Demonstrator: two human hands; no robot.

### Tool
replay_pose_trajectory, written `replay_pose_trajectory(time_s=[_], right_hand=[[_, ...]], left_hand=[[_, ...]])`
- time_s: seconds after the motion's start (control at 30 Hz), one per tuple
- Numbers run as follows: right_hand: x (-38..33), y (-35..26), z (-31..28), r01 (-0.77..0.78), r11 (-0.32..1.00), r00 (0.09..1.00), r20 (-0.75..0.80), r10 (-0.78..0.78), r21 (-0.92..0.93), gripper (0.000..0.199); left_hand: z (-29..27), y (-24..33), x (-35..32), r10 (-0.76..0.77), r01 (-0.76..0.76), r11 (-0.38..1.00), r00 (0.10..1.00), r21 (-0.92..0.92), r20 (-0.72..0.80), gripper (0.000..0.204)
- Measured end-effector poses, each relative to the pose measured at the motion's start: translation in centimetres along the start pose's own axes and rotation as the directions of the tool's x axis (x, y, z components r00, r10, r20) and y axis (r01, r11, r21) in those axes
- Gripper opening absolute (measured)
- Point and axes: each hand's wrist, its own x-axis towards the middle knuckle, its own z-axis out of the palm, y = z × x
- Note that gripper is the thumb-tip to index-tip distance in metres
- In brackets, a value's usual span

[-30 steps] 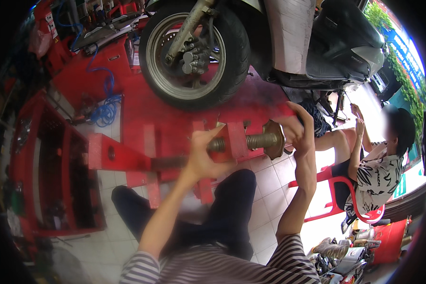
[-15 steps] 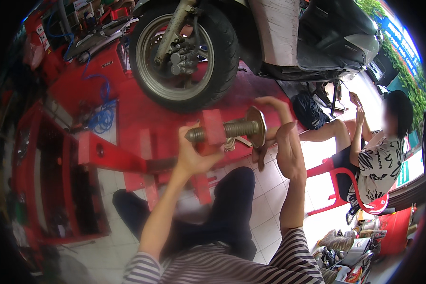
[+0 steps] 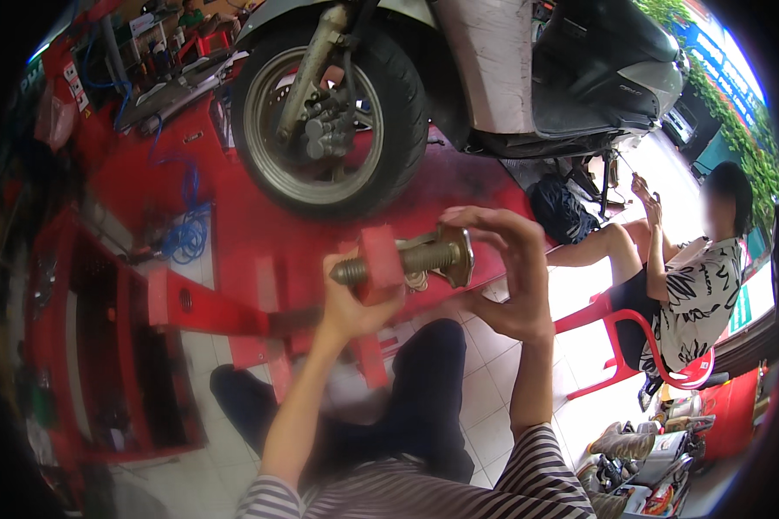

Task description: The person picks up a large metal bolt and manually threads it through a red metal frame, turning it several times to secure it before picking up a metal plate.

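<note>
Brass-toned metal forms the thick threaded screw with a pointed tip [image 3: 426, 257] that lies between your two hands, its long axis running left to right across you and tilting slightly up at the right. Your left hand [image 3: 348, 307] is curled around the red-painted rectangular block [image 3: 381, 261] that the screw passes through, thumb side to the left of the block and fingers beneath it; the tip pokes out on that hand's side. Your right hand [image 3: 519, 290] stands wide in a C shape, fingers above and thumb below, just right of the broad, flat metal disc [image 3: 464, 257] that heads the screw. That disc lies directly left of the right palm, so the right hand is nearer to it, while your left is nearer to the tip. You cannot tell whether the right fingertips touch the disc's upper rim. Beyond both hands spreads the flat red platform [image 3: 472, 186], with the scooter's black front tyre [image 3: 407, 121] on it, ahead of your left hand and well apart from the screw.
</note>
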Motion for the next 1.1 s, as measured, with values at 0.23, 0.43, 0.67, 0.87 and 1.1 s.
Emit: replay_pose_trajectory(time_s=[0.23,0.43,0.67,0.87,1.1], right_hand=[[0.2,-0.4,-0.1,-0.118,0.993,0.987,0.107,0.120,-0.026,0.084],[-0.9,-0.3,-0.1,-0.390,0.914,0.901,0.252,0.353,0.113,0.096],[-0.4,0.4,1.3,-0.057,0.970,0.995,0.092,0.036,0.238,0.086],[0.3,2.6,-0.2,0.025,0.943,0.991,0.116,-0.067,0.331,0.079],[0.3,-1.1,0.6,-0.371,0.914,0.928,0.096,0.359,0.163,0.074]], left_hand=[[0.4,0.8,0.1,0.003,-0.002,1.000,0.999,0.027,-0.038,0.032],[0.2,0.8,-0.1,-0.035,0.036,0.996,0.999,0.078,-0.015,0.036],[0.0,-3.5,-2.3,0.020,-0.022,1.000,0.995,-0.015,-0.097,0.052],[0.1,-1.8,-1.2,-0.074,0.070,0.995,0.996,-0.076,-0.051,0.063],[-0.3,-1.5,-1.1,0.020,-0.020,0.999,1.000,0.038,-0.004,0.057]])
